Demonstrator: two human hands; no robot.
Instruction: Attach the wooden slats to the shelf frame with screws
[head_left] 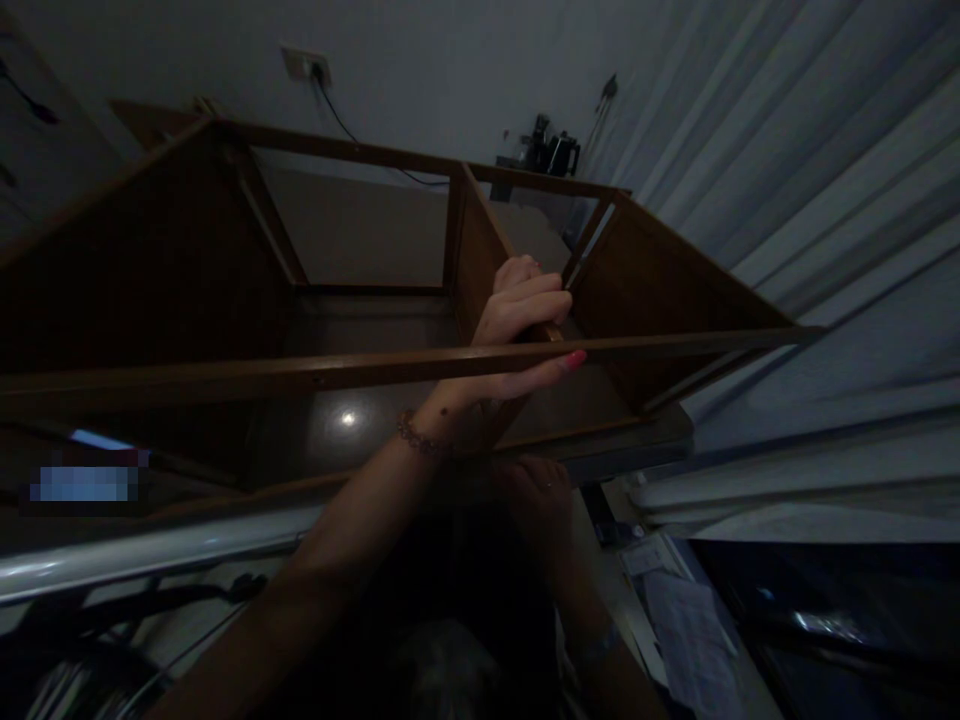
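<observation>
A large wooden cabinet frame [352, 372] with open faces spans the view, with a wooden divider panel [480, 245] standing upright inside it. My left hand [525, 305] reaches in at the front rail, which crosses over the palm. Its fingers wrap around the divider's top edge near that rail, and the thumb lies along the rail's lower side. Lower down, in deep shadow, my right hand [536, 490] is at the front edge under the frame with its fingers curled. What it grips, if anything, is too dark to make out.
A grey-white curtain [832, 270] hangs close on the right. A wall outlet [306, 66] holds a plug and black cord behind the frame. A dark kettle [562, 156] stands at the back. Papers [690, 640] lie lower right, and a metal tube [165, 545] runs lower left.
</observation>
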